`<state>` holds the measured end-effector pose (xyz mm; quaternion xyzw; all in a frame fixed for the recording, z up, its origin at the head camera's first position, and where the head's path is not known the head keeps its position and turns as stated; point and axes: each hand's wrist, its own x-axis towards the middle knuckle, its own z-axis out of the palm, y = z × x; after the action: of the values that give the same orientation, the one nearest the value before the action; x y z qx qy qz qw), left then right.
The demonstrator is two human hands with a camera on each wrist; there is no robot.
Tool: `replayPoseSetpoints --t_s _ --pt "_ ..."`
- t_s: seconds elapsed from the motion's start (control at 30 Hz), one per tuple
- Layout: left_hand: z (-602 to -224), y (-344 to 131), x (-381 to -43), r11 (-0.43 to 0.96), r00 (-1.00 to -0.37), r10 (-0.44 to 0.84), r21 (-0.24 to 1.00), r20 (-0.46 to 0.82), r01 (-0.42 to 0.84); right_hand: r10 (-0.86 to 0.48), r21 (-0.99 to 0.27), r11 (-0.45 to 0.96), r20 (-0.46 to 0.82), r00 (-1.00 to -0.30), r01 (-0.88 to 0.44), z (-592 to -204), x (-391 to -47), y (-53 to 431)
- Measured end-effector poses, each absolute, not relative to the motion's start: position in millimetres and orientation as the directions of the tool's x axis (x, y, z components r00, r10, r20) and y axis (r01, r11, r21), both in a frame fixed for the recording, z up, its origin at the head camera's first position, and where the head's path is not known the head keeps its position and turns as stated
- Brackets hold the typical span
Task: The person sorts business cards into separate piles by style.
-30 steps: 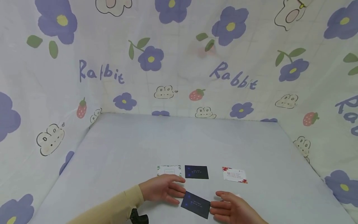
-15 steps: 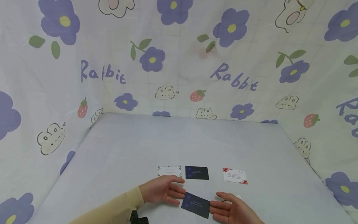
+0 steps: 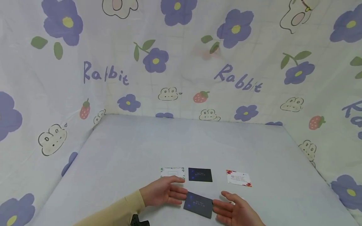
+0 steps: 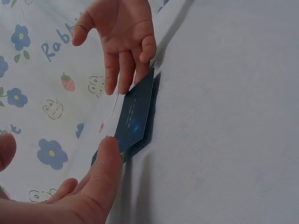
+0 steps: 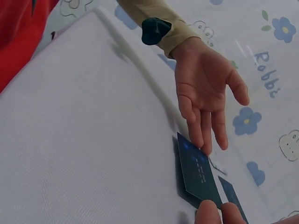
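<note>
A dark blue business card spans the gap between my two hands, its left end higher in the head view. My left hand touches its left end with straight fingertips. At the opposite end, the fingertips of my right hand touch the edge, the fingers nearly straight. In the left wrist view, the card casts a shadow on the white cloth and looks slightly raised. The right wrist view shows the left palm facing across the card, thumb apart.
Behind lie a second dark card, a white card with a leafy border, partly covered by the left hand, and a white card with red flowers. Something white peeks out behind the right hand. Patterned cloth walls enclose the table.
The card stays between both hands' fingertips and its tilt has shifted slightly, its face looking lighter. The right thumb has lifted a little. The head view has shifted slightly.
</note>
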<state>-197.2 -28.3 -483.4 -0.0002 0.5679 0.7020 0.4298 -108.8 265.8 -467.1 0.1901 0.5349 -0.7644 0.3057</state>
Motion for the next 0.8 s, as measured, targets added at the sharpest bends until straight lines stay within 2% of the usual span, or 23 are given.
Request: replayPoseSetpoints --t_s 0.23,0.43,0.57,0.8 --pt "-483 -29 -199 0.011 -0.647 0.599 0.812 -0.472 -0.583 -0.262 -0.691 -0.344 -0.579 -0.772 0.635 -467 -110 266" --pt "-484 -27 -201 0.011 -0.649 0.594 0.812 -0.474 -0.583 -0.241 -0.719 -0.331 -0.562 -0.791 0.611 -465 -113 266" --pt "-482 -24 -202 0.027 -0.645 0.600 0.817 -0.474 -0.575 -0.209 -0.757 -0.269 -0.557 -0.803 0.595 -459 -117 266" --pt "-474 -18 -202 0.028 -0.650 0.623 0.842 -0.436 -0.539 -0.140 -0.842 -0.023 -0.532 -0.835 0.539 -447 -130 263"
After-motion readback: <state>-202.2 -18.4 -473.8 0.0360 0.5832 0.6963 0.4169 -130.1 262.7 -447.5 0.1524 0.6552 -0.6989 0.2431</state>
